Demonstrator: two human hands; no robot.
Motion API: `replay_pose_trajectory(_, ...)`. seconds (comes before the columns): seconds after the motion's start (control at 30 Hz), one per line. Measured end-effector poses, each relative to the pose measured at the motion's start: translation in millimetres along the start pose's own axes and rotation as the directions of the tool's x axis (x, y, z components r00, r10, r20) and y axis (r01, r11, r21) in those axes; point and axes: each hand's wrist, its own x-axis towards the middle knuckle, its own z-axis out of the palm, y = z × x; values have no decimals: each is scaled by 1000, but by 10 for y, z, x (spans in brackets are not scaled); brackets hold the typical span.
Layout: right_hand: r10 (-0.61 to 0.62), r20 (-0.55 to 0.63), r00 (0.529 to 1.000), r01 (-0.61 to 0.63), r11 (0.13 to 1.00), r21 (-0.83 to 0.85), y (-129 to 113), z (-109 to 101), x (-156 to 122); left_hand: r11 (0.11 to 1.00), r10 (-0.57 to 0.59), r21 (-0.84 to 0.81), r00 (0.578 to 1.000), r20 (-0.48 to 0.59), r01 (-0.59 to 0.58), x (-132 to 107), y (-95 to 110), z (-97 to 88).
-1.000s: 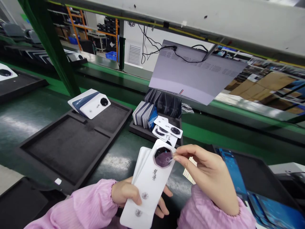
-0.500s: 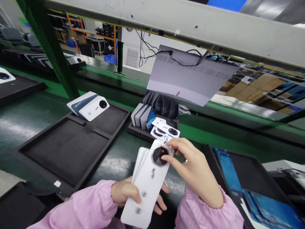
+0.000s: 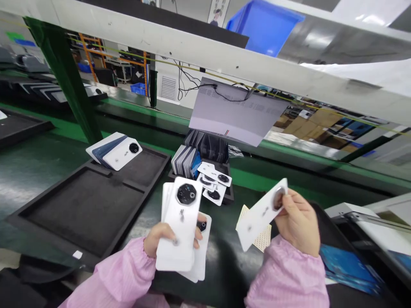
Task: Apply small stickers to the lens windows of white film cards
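Note:
My left hand [image 3: 160, 237] is closed round a small stack of white phone back panels [image 3: 178, 250], thumb on top and fingers at the right edge. The top panel has a dark octagonal camera window. Another white panel [image 3: 201, 256] shows beneath the stack; I cannot tell whether it lies on the bench or is held. To the right, my right hand [image 3: 298, 220] pinches a single white phone back panel [image 3: 258, 218] by its camera end, tilted above the bench. Partly hidden behind that panel is a cream dotted sheet [image 3: 265, 237].
Ahead, a black tray holds upright panels [image 3: 183, 160] and loose white panels [image 3: 213, 182]. At left, a black foam tray [image 3: 128, 192] carries several fanned panels [image 3: 120, 152]. Blue-filmed pieces [image 3: 349, 267] lie at right. A grey monitor [image 3: 234, 113] hangs beneath a white beam [image 3: 199, 62].
My right hand has moved right, away from the stack, and now carries a single panel. A panel under my left hand and the dotted sheet have come into view. The camera has tilted up.

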Motion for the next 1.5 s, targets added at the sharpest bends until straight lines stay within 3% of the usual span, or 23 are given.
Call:
replay_pose_trajectory(0.07, 111, 262, 959, -64, 982, -180, 152, 60, -88, 997, 64, -45, 998, -2, -64, -19, 53, -1)
replay_pose_trajectory(0.13, 235, 474, 849, -57, 931, -360, 342, 245, -223, 995, 81, -54, 997, 6, -81, -29, 59, -1)
replay_pose_trajectory(0.17, 267, 519, 812, -41, 913, -405, 436, 360, -294, 996, 83, -42, 997, 9, -83, -30, 46, -3)
replay_pose_trajectory(0.23, 273, 540, 796, 5, 890, -457, 574, 574, -408, 998, 69, 2, 997, 17, -69, -25, 5, -11)
replay_pose_trajectory(0.3, 230, 512, 828, 62, 869, -491, 586, 713, -462, 998, 34, 44, 999, 35, -35, -15, -37, -22)
replay_pose_trajectory(0.4, 108, 440, 891, 147, 849, -507, 329, 781, -447, 995, -13, 99, 999, 45, 9, 3, -77, -30)
replay_pose_trajectory(0.47, -9, 429, 903, 234, 848, -475, 54, 805, -420, 990, -21, 137, 999, 33, 16, 10, -92, -27)
replay_pose_trajectory(0.57, -124, 496, 859, 356, 842, -406, -284, 897, -405, 980, -48, 195, 999, 16, 44, 10, -107, -10)
replay_pose_trajectory(0.63, -123, 550, 826, 383, 838, -389, -383, 977, -405, 966, -52, 252, 999, 13, 47, 5, -111, 7)
replay_pose_trajectory(0.9, -87, 599, 796, 389, 831, -397, -345, 1000, -394, 879, -49, 475, 999, -18, 52, -3, -123, 8)
replay_pose_trajectory(1.1, -1, 659, 752, 386, 811, -440, -359, 932, -353, 867, -76, 492, 997, -27, 80, 16, -154, -10)
replay_pose_trajectory(1.23, -9, 695, 719, 488, 719, -495, -431, 905, -452, 926, -61, 367, 995, -79, 86, 50, -175, 7)
replay_pose_trajectory(1.33, -47, 775, 630, 613, 643, -459, -523, 879, -635, 960, -90, 259, 993, -78, 108, 38, -176, 32)
replay_pose_trajectory(1.4, -55, 857, 512, 671, 648, -360, -570, 861, -753, 970, -107, 209, 990, -88, 124, 18, -167, 53)
replay_pose_trajectory(1.5, -111, 940, 323, 676, 722, -147, -609, 824, -834, 984, -98, 133, 984, -148, 118, 4, -146, 94)
